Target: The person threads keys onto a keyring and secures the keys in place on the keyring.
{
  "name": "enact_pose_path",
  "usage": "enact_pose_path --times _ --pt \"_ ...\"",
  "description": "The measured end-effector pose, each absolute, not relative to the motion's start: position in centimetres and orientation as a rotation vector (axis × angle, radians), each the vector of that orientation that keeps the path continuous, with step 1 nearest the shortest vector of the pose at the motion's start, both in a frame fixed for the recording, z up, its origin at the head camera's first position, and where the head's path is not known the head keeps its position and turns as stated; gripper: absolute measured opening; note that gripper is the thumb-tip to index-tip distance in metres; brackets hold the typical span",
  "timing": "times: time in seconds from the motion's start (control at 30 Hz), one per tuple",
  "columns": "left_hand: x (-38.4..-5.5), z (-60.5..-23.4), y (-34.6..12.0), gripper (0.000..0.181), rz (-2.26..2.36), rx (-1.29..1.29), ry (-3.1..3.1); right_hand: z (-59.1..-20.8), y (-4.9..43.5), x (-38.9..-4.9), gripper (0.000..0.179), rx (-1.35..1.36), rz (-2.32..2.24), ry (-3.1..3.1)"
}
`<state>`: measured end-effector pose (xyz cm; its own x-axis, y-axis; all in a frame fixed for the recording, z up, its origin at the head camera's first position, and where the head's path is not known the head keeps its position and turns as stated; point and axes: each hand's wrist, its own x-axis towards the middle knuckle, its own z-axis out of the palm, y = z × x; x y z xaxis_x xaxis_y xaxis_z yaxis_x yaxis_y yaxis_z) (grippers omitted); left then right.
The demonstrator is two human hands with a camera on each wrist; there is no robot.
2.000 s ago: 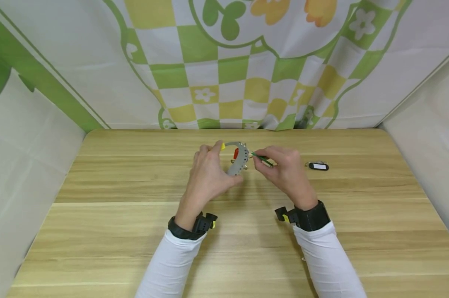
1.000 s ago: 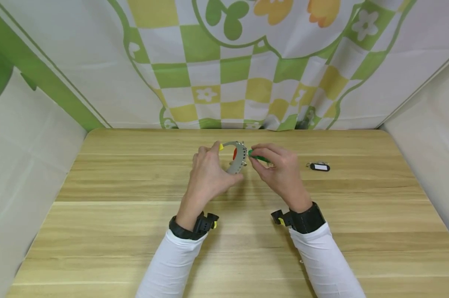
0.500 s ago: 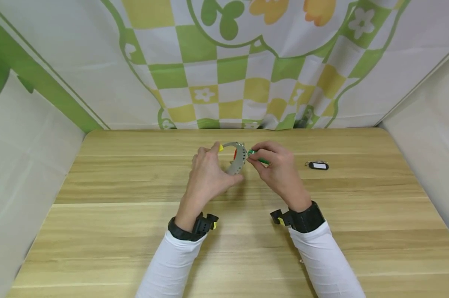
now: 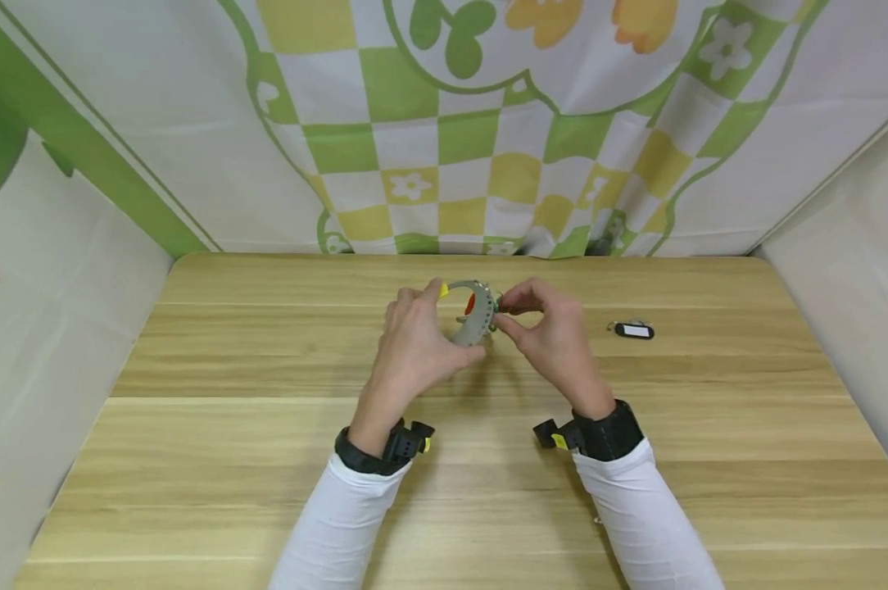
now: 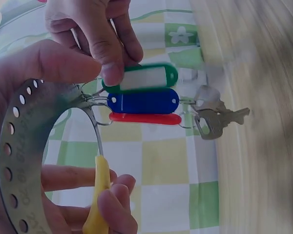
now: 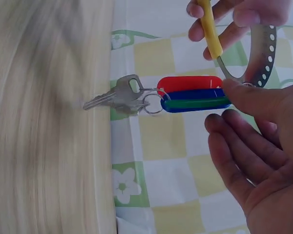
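Note:
My left hand [image 4: 418, 336] grips a large metal key ring [image 5: 31, 131] with a row of holes along its band and a yellow sleeve [image 5: 98, 195]. Blue [image 5: 144, 101] and red [image 5: 145, 118] key tags hang from it on small rings. Right beside them is a green key tag [image 5: 144, 78] with a white label; my right hand [image 4: 550, 328] pinches its end at the band. In the right wrist view, the thumb of that hand covers the tags' near ends. Metal keys [image 6: 119, 95] dangle from the tags' far ends.
A black key tag [image 4: 632, 330] with a white label lies on the wooden table [image 4: 267, 475], to the right of my right hand. A checkered green and yellow curtain [image 4: 459, 164] hangs behind the table's far edge.
My right hand has carried the green key tag left, from just apart from the metal ring up to its band. My left hand keeps its hold on the ring in nearly the same place.

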<state>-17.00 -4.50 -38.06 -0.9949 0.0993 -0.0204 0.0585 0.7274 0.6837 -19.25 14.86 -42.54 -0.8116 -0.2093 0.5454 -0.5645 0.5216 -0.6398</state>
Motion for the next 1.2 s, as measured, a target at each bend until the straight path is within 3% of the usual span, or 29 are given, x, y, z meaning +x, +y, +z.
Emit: enact_pose_path --times 0.4,0.6,1.2 --pt "-17.1 -38.0 -4.9 0.105 1.036 0.337 2.988 -41.9 15.4 -19.3 0.023 0.553 1.612 -2.263" --pt "-17.1 -38.1 -5.0 0.106 1.012 0.366 3.036 -41.6 15.9 -19.2 0.01 0.6 1.556 -2.299" --pt "-17.0 -38.1 -5.2 0.103 1.063 0.396 2.904 -41.6 16.4 -19.4 0.009 0.546 1.369 -2.326"
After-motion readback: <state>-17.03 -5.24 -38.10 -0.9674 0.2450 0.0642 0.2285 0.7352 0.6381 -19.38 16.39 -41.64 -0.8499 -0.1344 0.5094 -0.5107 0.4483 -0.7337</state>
